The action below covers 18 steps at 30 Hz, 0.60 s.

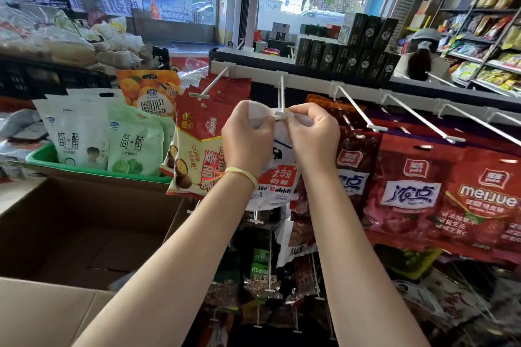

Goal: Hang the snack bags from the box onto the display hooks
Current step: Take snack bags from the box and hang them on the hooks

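Note:
A white White Rabbit candy bag [277,180] hangs in front of the display rack, its top edge held up at the tip of a white display hook [282,98]. My left hand [246,138] pinches the bag's top left corner and my right hand [311,135] pinches its top right, one on each side of the hook's end. The open cardboard box [84,234] stands at the lower left; its inside looks bare brown, and I see no bags in it.
A full hook of red-and-cream snack bags [201,144] hangs just left. Red candy bags [408,191] fill the hooks to the right. A green crate [42,156] with white and green pouches sits behind the box. More hooks with bags hang lower down. Black cartons [352,59] line the rack top.

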Available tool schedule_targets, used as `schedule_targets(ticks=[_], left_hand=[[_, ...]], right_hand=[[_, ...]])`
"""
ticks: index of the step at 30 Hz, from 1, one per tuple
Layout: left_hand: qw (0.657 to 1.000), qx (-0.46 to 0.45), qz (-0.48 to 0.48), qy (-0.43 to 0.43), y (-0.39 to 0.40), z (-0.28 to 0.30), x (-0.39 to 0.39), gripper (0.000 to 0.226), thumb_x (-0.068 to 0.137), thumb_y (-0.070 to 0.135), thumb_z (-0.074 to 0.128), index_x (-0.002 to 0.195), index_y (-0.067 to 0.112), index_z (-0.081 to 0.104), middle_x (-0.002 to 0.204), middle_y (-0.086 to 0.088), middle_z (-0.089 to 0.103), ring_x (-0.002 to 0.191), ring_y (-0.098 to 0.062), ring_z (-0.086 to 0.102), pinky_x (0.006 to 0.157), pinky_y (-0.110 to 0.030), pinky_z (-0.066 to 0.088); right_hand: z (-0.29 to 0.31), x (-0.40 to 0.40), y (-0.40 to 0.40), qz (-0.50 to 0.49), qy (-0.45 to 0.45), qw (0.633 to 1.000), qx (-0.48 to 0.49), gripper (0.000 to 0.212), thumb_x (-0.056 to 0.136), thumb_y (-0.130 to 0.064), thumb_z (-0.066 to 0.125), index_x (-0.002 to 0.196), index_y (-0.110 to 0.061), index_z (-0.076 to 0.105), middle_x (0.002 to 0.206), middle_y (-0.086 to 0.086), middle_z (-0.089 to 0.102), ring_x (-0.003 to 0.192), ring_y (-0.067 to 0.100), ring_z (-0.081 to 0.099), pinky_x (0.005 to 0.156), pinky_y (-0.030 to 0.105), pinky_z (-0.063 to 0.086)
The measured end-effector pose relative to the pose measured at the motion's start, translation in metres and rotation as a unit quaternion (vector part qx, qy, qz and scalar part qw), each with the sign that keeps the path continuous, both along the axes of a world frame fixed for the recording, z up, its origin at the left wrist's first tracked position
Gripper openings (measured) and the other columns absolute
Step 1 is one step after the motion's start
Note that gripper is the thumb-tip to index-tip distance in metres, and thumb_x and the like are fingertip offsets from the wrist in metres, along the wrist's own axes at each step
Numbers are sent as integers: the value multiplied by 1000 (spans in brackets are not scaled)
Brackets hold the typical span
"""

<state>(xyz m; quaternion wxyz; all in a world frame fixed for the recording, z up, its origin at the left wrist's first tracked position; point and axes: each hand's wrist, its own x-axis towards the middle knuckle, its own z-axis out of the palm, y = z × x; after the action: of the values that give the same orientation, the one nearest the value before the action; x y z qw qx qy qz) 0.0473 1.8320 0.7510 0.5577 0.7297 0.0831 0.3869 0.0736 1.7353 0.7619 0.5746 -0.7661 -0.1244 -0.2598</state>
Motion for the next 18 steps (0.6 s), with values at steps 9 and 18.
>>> schedule_targets(ticks=[9,18], left_hand=[[982,156,36,-104,12,-20,-31,45,84,-1,63,127,8,51,105,-4,58,89,-14,54,78,-17,45],[990,48,130,-41,132,-98,-88,16,79,17,52,79,11,66,67,8,61,59,-9,54,59,-29,45]], right_hand=[[-18,-34,8,-147,-211,963,-86,14,87,-4,60,100,-6,65,99,6,60,94,16,55,82,8,39],[-72,-96,101,221,25,974,-40,19,93,-16,51,80,-10,63,57,8,58,49,22,55,46,38,45]])
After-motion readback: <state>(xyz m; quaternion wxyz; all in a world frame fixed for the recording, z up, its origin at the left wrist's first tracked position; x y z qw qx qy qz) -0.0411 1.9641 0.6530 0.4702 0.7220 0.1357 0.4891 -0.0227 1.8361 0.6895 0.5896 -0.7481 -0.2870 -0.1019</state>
